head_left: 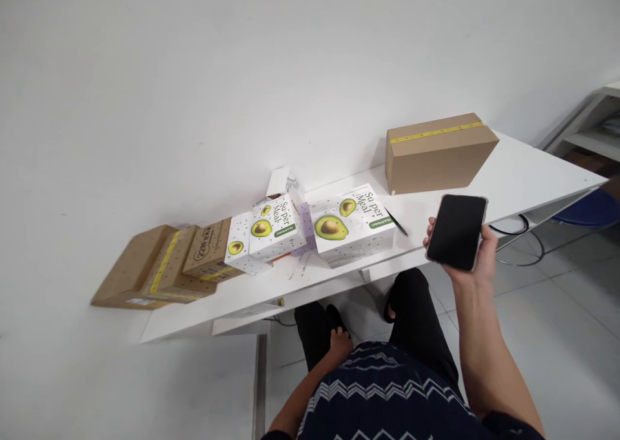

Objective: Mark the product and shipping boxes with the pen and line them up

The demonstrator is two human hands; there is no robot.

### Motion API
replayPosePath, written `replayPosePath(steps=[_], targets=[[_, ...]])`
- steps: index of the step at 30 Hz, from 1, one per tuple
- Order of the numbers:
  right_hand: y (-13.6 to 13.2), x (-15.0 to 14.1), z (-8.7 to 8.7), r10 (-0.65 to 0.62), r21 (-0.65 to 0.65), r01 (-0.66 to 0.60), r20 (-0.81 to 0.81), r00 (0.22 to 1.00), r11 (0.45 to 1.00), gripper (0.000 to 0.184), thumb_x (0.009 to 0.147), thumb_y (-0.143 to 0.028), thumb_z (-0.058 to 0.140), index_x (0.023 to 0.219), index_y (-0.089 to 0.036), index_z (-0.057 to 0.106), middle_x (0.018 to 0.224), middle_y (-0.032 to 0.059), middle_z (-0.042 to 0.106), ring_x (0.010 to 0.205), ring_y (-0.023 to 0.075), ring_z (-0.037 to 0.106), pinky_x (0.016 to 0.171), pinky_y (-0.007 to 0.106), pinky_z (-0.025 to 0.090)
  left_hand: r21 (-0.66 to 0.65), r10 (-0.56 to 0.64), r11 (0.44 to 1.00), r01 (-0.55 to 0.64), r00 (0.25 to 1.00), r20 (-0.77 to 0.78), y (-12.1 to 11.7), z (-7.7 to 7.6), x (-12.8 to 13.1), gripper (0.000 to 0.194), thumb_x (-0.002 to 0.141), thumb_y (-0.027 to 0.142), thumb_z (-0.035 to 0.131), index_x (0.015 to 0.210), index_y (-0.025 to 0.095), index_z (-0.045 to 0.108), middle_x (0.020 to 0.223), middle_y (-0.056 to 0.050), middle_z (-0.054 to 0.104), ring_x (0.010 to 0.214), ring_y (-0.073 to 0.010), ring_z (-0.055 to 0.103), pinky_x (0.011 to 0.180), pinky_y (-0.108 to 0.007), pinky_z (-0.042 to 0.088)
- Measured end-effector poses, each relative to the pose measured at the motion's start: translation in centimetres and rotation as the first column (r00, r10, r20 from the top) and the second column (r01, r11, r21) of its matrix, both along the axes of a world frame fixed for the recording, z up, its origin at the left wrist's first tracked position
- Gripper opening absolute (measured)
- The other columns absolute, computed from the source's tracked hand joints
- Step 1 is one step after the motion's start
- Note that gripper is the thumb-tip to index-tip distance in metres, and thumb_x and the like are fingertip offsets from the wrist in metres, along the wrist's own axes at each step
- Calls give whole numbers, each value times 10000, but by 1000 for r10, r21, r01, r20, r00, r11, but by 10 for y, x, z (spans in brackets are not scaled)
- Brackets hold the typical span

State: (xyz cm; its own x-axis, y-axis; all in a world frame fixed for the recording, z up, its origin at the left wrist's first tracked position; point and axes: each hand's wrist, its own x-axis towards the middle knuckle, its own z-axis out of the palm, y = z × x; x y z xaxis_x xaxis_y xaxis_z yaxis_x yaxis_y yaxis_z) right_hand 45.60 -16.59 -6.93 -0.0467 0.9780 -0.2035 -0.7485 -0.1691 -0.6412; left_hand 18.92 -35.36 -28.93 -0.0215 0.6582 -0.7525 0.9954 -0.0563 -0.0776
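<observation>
My right hand (480, 263) is closed around a smartphone (458, 232), held up beside the front edge of the white table. Its dark screen faces me, and a clear case rims it. My left hand (341, 343) rests on my left thigh, fingers laid over the dark trousers, holding nothing. Nearest the phone on the tabletop are a dark thin pen-like object (397, 221) and a white Su-per Meal box (351, 230) printed with avocados. Another such avocado box (277, 227) leans farther left, with something purple (306, 223) between the two.
A large taped cardboard box (440, 159) stands against the wall at the back right. Several brown cartons (167, 262) line the left end of the white table (527, 175). Below on the right are black cables (520, 233) and a blue stool seat (591, 209).
</observation>
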Motion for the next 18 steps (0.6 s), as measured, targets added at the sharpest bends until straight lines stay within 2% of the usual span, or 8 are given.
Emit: replayPosePath(steps=[2, 4, 7, 9, 12, 18], targets=[[-30, -15, 12, 116, -4, -118, -179, 977, 993, 573, 778, -580, 428, 1177, -198, 580, 1124, 106, 653, 883, 226, 642, 725, 389, 548, -1, -8, 1000, 8, 1000, 14, 0, 0, 0, 343, 879, 331, 582, 1181, 173, 547, 1195, -92, 577, 1063, -229, 572, 867, -443, 510], [-55, -35, 19, 269, -31, -291, -296, 916, 956, 569, 802, -549, 435, 1206, -171, 567, 1144, 124, 655, 881, 222, 654, 728, 375, 554, -1, -11, 1000, 11, 1000, 19, 1, -1, 1, 348, 877, 332, 583, 1181, 168, 547, 1190, -93, 579, 1061, -233, 573, 866, -450, 509], [-78, -65, 22, 472, -37, -535, -423, 774, 844, 543, 843, -516, 403, 1206, -148, 569, 1157, 135, 656, 863, 211, 663, 737, 363, 554, -4, -8, 1000, 8, 1000, 23, 2, -1, 3, 344, 878, 341, 579, 1177, 173, 550, 1194, -91, 579, 1051, -232, 576, 866, -456, 508], [-82, -80, 23, 548, -11, -625, -467, 694, 781, 544, 845, -518, 401, 1200, -144, 574, 1185, 139, 646, 890, 217, 663, 783, 377, 543, -4, -1, 1000, 2, 1000, 26, 1, -1, 4, 338, 882, 343, 573, 1177, 178, 551, 1202, -89, 574, 1057, -229, 574, 876, -451, 505], [-75, -95, 27, 592, 38, -660, -483, 645, 751, 559, 841, -524, 407, 1212, -139, 569, 1213, 143, 634, 921, 230, 662, 815, 392, 533, 0, 15, 1000, -15, 999, 28, -1, -2, 4, 324, 883, 335, 573, 1170, 185, 557, 1208, -89, 575, 1065, -233, 570, 878, -455, 503], [-53, -107, 45, 610, 109, -649, -487, 625, 753, 591, 839, -527, 403, 1256, -129, 532, 1160, 147, 647, 878, 227, 655, 774, 380, 531, -12, 47, 999, -47, 999, 8, -1, -2, 4, 333, 877, 336, 582, 1171, 183, 554, 1203, -89, 577, 1070, -235, 570, 877, -455, 502]])
